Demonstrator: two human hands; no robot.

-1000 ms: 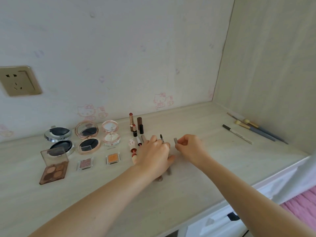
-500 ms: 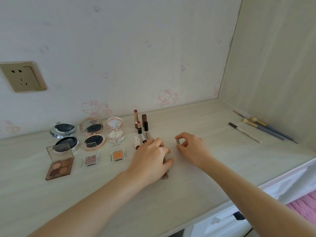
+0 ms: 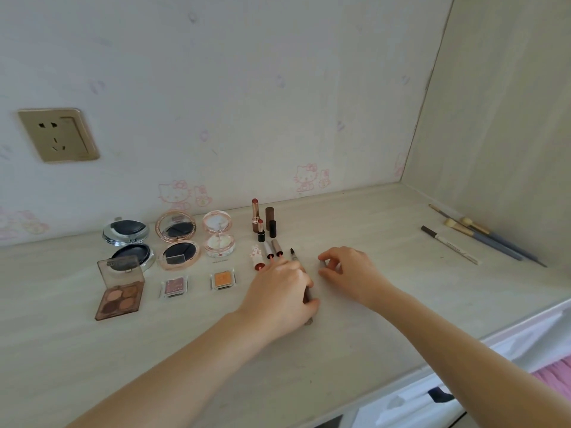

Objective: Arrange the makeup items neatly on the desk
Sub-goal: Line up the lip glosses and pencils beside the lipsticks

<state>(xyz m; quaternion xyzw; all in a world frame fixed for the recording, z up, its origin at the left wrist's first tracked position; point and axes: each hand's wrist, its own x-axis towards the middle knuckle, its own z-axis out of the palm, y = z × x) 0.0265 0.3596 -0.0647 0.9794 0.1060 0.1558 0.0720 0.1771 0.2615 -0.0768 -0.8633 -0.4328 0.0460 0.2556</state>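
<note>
Beside the row of lying lip tubes (image 3: 272, 253), a thin dark-tipped makeup pencil (image 3: 294, 256) is held down on the pale wood-grain desk (image 3: 386, 304) under the left hand (image 3: 279, 299). Its pointed tip shows just beyond the knuckles and its rear end shows below the thumb; the middle of the shaft is covered. The left fingers are curled over the pencil in a light grip.

The right hand (image 3: 352, 274) lies just right of the pencil, apart from the left hand. A small grey cap (image 3: 322, 262) is pinched between its thumb and forefinger — judged to belong to the pencil, though this cannot be confirmed.

Hazards, as judged:
- The upright lipsticks (image 3: 255, 214) stand just behind the lip tubes. If the left hand is moved toward the wall, they could be knocked over and the row disturbed.
- The exposed pencil tip could be smeared on the desk or snapped if the cap is pushed on at an angle.
- The small cap could slip from the pinch and roll away.
- The lying lip tubes are round — a nudge from the left knuckles could set them rolling.

Well right of the lip tubes, a grey-and-white liner pen (image 3: 449, 246) and long-handled brushes (image 3: 485, 236) lie unsorted near the side panel.
</note>
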